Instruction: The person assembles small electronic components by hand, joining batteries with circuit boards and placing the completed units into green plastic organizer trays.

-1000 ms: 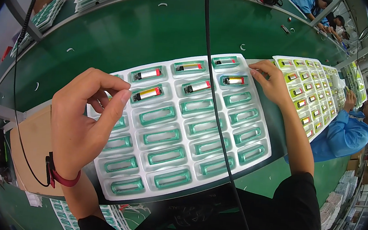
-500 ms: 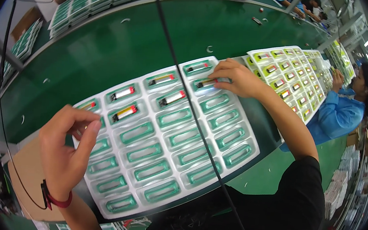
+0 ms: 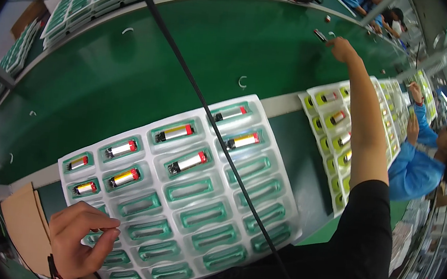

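Note:
A white tray (image 3: 164, 129) with green-looking pockets lies before me. Small cylindrical battery cells (image 3: 184, 162) with red ends sit in the two far rows; the pockets nearer me hold none that I can see. My left hand (image 3: 82, 239) is over the tray's near left side, fingers curled and thumb tip close to the index fingertip. Anything between them is too hidden to name. Stretched far out over the green belt, my right hand (image 3: 344, 50) has its fingers apart beside a loose battery cell (image 3: 320, 36). That cell still lies on the belt.
Yellow-green trays of cells (image 3: 340, 119) stand at the right, beside a co-worker in blue (image 3: 423, 160). Stacked trays (image 3: 85, 8) are at the far left. Curved white scraps (image 3: 242, 81) dot the green belt (image 3: 189, 54). A black cable (image 3: 186, 76) crosses the view.
My right hand has left a cell in the tray's second row and moved far out to the belt. The view has shifted; my left hand now sits lower, uncovering cells at the tray's left.

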The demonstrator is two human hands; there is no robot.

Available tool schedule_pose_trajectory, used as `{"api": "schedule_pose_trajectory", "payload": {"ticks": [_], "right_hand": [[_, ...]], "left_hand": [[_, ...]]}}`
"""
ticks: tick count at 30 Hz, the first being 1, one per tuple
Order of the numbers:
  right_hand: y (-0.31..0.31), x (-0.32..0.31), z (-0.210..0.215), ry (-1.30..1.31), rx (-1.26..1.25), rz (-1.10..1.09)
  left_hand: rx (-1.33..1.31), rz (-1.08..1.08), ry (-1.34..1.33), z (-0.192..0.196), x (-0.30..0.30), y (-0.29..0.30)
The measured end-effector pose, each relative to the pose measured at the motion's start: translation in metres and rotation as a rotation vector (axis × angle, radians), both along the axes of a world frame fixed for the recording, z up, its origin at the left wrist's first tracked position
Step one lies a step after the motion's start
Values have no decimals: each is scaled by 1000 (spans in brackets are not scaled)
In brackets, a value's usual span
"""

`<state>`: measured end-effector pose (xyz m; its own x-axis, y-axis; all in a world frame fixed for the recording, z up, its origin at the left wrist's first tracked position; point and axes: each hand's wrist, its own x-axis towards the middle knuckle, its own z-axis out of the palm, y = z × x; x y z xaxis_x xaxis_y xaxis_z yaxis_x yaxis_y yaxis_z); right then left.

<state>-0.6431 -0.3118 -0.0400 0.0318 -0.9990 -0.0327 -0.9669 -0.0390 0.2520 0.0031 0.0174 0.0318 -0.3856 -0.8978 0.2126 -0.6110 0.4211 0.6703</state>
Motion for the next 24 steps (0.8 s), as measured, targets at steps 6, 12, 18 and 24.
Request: {"api": "schedule_pose_trajectory", "payload": {"ticks": [6, 12, 18, 24], "right_hand": [[-48, 8, -45, -148, -372, -291], [-87, 1, -20, -111, -69, -312], [31, 175, 64, -1268, 141, 86], [186, 302, 116, -1658, 204, 209]], "left_hand": [[21, 60, -28, -21, 8, -14], [-6, 85, -66, -24, 15, -22], [-22, 98, 18, -7, 20, -18], [-64, 12, 107, -2, 25, -13]]}}
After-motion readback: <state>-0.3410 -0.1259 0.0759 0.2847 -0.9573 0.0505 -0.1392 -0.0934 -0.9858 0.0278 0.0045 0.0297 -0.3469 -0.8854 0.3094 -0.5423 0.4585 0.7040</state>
